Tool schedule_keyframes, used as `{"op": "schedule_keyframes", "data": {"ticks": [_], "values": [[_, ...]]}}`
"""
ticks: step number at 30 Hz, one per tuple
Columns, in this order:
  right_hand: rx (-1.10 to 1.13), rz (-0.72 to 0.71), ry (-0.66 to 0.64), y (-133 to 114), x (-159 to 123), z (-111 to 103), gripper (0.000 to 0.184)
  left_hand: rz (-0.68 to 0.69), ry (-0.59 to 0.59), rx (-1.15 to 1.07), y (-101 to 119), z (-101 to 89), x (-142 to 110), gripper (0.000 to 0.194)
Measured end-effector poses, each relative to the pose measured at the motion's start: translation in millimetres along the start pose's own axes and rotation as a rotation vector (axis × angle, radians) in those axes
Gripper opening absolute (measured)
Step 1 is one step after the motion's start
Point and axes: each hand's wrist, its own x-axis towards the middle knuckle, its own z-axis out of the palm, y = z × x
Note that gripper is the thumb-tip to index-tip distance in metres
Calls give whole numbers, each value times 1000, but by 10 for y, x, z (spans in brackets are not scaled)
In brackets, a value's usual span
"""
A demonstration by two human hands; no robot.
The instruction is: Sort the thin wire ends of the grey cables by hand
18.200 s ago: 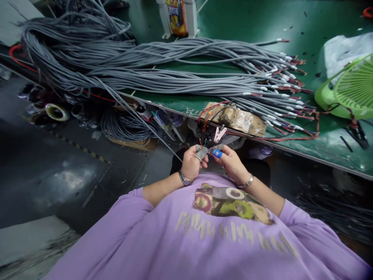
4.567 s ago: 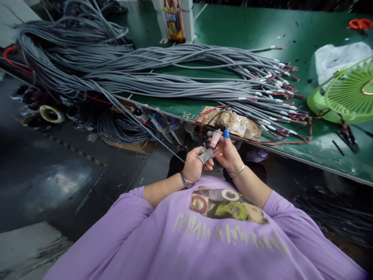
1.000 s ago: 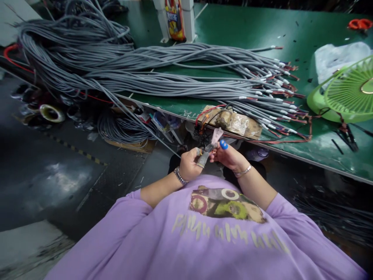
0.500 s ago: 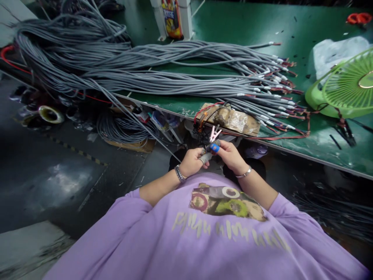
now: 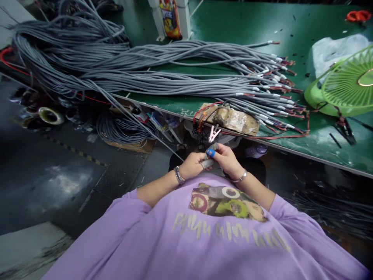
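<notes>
My left hand is closed on the end of a grey cable that runs down to it from the bench. My right hand meets it fingertip to fingertip, pinching at the cable end, with blue tape on the thumb. Grey wraps cover some fingers of both hands. The thin wires between the fingers are almost wholly hidden. Just beyond my fingers a pink clothespin stands at the bench edge, touched by neither hand.
A thick bundle of grey cables with stripped ends lies across the green bench. A taped block sits at its edge. On the right are a green fan, a plastic bag and orange-handled scissors. Coiled cable lies below.
A second ago my right fingers were at the clothespin, spread above bare wire ends. They have since come down and closed against my left fingertips, and the clothespin stands free.
</notes>
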Motion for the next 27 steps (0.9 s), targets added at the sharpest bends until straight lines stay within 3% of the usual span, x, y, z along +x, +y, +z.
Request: {"op": "schedule_keyframes", "data": {"ticks": [6,12,15,19,27], "values": [[38,-6,130,4,27,36,35,-58,194,-242,-50,50,-13,41],[225,100,166,26,31,4,43,-72,333,-461,-59,45,7,44],[294,170,102,1,17,-23,45,-65,378,-478,-59,37,3,46],[185,184,-26,-13,4,4,43,-34,339,-390,-89,36,-14,45],[4,75,1,-38,8,45,41,-41,205,-240,-90,47,-12,45]]}}
